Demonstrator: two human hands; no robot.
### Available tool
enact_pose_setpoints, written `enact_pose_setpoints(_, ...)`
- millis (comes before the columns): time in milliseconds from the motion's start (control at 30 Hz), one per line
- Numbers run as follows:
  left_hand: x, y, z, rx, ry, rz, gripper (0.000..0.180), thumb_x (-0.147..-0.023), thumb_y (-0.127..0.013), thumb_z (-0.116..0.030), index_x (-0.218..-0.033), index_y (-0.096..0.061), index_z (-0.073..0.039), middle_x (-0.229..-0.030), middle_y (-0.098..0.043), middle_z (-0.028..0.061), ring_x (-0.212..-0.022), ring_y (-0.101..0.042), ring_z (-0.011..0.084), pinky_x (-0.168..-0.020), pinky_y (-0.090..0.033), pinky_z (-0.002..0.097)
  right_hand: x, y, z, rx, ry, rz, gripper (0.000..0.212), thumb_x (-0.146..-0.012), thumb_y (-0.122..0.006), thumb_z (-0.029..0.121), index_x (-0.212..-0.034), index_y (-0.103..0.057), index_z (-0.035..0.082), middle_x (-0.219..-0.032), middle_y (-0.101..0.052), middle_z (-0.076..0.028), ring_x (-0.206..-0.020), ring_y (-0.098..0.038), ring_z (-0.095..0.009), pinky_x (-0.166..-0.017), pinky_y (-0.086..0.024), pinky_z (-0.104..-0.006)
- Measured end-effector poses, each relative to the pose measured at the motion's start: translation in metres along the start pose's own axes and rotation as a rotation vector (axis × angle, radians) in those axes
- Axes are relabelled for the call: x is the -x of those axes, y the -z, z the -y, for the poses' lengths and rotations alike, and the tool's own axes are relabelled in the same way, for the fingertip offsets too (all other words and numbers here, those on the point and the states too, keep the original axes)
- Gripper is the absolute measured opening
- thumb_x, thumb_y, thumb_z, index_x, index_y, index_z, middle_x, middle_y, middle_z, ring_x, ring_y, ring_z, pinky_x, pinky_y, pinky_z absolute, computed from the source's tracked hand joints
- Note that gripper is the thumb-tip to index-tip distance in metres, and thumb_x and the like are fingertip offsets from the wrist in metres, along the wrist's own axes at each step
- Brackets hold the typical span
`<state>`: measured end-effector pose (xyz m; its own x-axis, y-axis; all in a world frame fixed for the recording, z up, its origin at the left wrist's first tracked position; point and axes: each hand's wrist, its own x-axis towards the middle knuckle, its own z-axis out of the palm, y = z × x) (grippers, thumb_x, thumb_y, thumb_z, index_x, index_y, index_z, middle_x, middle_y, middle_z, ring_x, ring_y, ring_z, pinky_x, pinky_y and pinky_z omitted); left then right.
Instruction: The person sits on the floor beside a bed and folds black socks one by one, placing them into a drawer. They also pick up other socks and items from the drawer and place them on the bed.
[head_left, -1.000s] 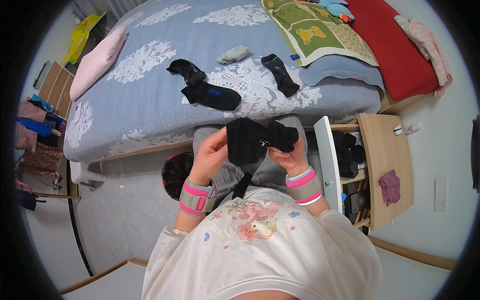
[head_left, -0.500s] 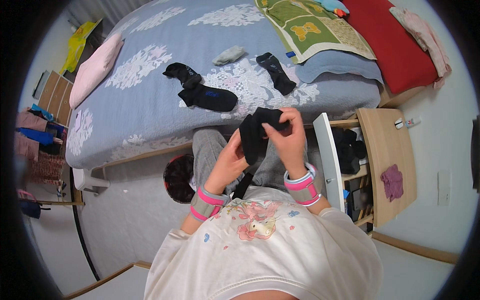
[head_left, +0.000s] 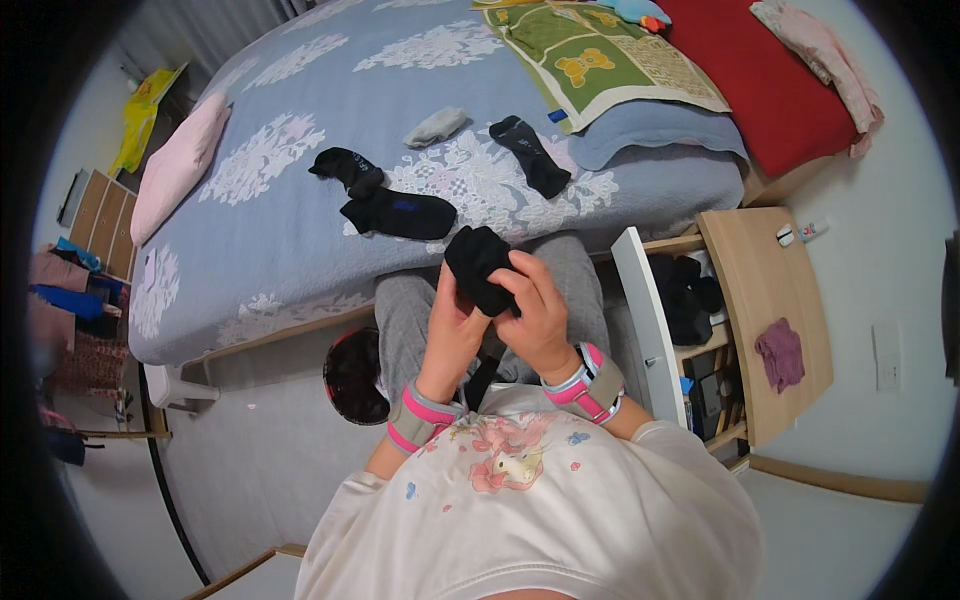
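Observation:
A bunched black sock bundle (head_left: 478,264) is held between both hands over my lap, at the bed's near edge. My left hand (head_left: 452,330) grips it from the left and below, with the thumb along its lower side. Curled over its right side are the fingers of my right hand (head_left: 535,312). Whether the bundle is one sock or two, I cannot tell. Beyond it on the bed lie a crumpled black sock (head_left: 346,170), a flatter black sock (head_left: 405,215) touching it, another black sock (head_left: 530,158) to the right and a light grey sock (head_left: 435,127).
At right, a wooden cabinet (head_left: 765,270) has an open drawer (head_left: 640,300) holding dark rolled items (head_left: 686,295). A purple cloth (head_left: 780,354) lies on the cabinet top. A dark round bin (head_left: 350,385) stands by my left leg, a white stool (head_left: 178,388) farther left.
The black sock, draped and hanging loose before, is now gathered into a compact bundle. Both hands have come closer together, the right one moving left and down. The whole view has shifted slightly.

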<state>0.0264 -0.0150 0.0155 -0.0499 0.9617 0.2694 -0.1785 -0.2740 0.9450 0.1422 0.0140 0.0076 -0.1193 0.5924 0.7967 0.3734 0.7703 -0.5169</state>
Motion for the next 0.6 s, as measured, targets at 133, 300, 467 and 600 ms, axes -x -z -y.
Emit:
enact_pose_setpoints(133, -0.003, 0.005, 0.003, -0.041, 0.053, -0.005, 0.056, -0.085, -0.065, -0.008, -0.133, -0.038, 0.0, -0.122, -0.051, 0.007, -0.111, -0.051, 0.0173, -0.094, -0.042, 0.0302, 0.001, 0.005, -0.003, -0.078, -0.092, 0.018, 0.035, -0.059, -0.056, -0.011, -0.091, -0.061, 0.003, -0.099, -0.059, -0.015, -0.085, -0.06, -0.034, -0.072, -0.051, -0.0371)
enact_pose_setpoints(300, 0.003, 0.002, 0.002, -0.224, 0.045, -0.071, 0.042, -0.079, -0.069, -0.008, -0.116, -0.051, 0.003, -0.109, -0.056, 0.0077, -0.097, -0.056, 0.017, -0.084, -0.045, 0.0289, 0.004, 0.016, -0.021, -0.309, -0.138, 0.125, 0.029, -0.063, -0.051, -0.013, -0.087, -0.063, -0.002, -0.092, -0.062, -0.015, -0.079, -0.062, -0.029, -0.067, -0.051, -0.0325)
enact_pose_setpoints(467, -0.007, -0.007, -0.013, -0.335, -0.007, 0.049, 0.032, -0.077, -0.071, -0.012, -0.1, -0.056, 0.004, -0.1, -0.057, 0.0096, -0.089, -0.055, 0.0172, -0.078, -0.044, 0.0263, 0.007, 0.034, -0.019, -0.673, -0.653, 0.234, 0.024, -0.073, -0.046, -0.012, -0.091, -0.06, -0.002, -0.094, -0.062, -0.008, -0.082, -0.06, -0.014, -0.067, -0.05, -0.0273)
enact_pose_setpoints(600, -0.008, -0.014, -0.001, -0.3, 0.033, 0.099, 0.032, -0.076, -0.072, -0.011, -0.099, -0.057, 0.004, -0.099, -0.056, 0.009, -0.087, -0.054, 0.0169, -0.078, -0.044, 0.0263, 0.009, 0.049, -0.031, -0.83, -0.727, 0.159, 0.024, -0.076, -0.046, -0.008, -0.097, -0.055, 0.001, -0.089, -0.059, -0.005, -0.082, -0.057, -0.01, -0.071, -0.045, -0.0228)
